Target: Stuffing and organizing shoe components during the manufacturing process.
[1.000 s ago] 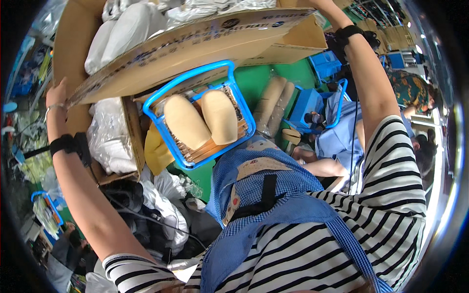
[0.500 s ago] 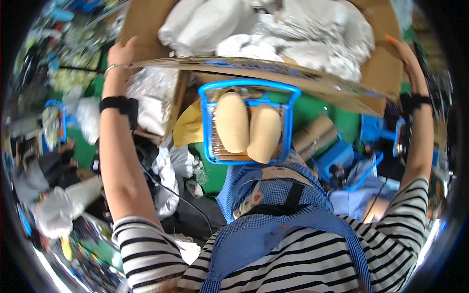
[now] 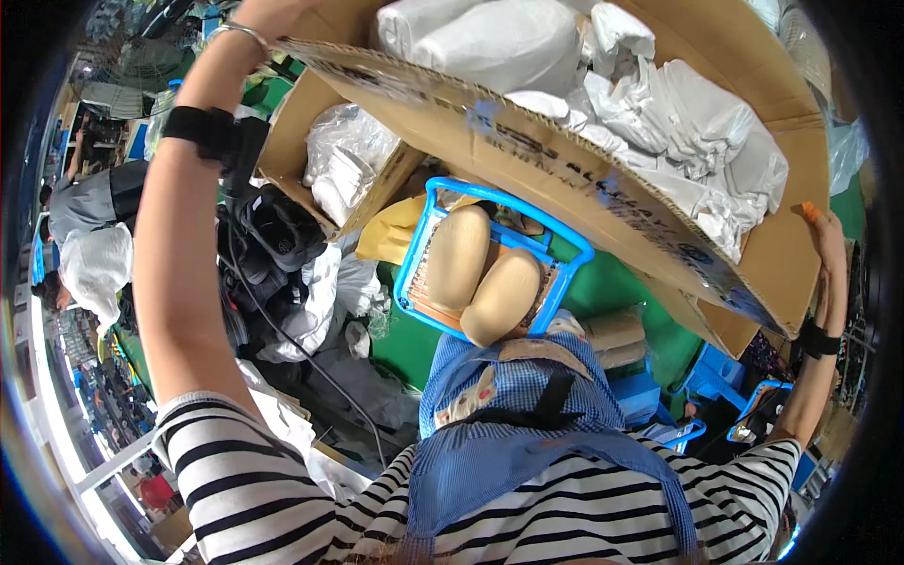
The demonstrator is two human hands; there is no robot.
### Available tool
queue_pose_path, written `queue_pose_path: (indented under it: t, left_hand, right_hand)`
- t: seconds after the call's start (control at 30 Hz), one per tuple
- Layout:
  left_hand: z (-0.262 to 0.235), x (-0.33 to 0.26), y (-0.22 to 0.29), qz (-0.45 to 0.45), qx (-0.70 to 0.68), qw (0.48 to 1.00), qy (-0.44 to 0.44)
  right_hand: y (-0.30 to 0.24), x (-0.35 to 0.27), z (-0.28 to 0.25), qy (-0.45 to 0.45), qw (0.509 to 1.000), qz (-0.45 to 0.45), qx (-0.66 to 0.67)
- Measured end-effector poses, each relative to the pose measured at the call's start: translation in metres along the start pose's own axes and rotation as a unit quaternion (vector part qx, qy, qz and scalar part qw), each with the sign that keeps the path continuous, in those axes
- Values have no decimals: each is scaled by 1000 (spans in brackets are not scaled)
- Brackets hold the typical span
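A large cardboard box is tilted in front of me, its near wall slanting down to the right. Inside are several white wrapped bundles and crumpled white packing. My left hand holds the box at its upper left corner; the top edge of the picture cuts it off partly. At the right side my right hand grips the box wall, the orange-nailed thumb over the rim and the other fingers mostly hidden. Below the box stands a blue-framed stool or rack with two tan, rounded oblong shapes over it.
A smaller open carton with clear plastic and white packing stands at the left. Black shoes, a dark cable and white bags lie nearby. Blue plastic items stand at the lower right. The floor is green.
The box has swung clockwise: its left end moved up and away, its right end came down and nearer. My left hand rose with it, my right hand lowered.
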State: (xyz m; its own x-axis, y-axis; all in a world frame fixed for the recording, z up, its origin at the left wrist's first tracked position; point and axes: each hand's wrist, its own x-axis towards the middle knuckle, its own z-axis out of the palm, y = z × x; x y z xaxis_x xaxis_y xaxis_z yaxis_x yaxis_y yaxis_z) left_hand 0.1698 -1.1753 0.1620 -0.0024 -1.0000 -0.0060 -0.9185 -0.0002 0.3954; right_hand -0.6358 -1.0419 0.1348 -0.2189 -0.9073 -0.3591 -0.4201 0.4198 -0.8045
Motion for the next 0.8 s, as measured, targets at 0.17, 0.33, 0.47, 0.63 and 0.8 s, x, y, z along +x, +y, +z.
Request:
queue_pose_path:
  t: [0.17, 0.33, 0.47, 0.63, 0.8]
  left_hand:
    - [-62, -56, 33, -57, -111, 991, 39]
    - [-175, -129, -45, -42, -166, 984, 38]
    - [-213, -160, -133, -53, -139, 981, 127]
    - [-182, -177, -266, -116, -165, 969, 144]
    - [-162, -218, -404, -278, -165, 925, 201]
  right_hand:
    - [-65, -49, -8, 0, 1000, -6, -14]
    - [-152, -93, 34, 7, 994, -90, -61]
    - [-194, -41, 84, -42, 970, -235, -51]
    - [-243, -30, 260, -45, 970, -225, -78]
    - [-273, 31, 376, -2, 944, -278, -175]
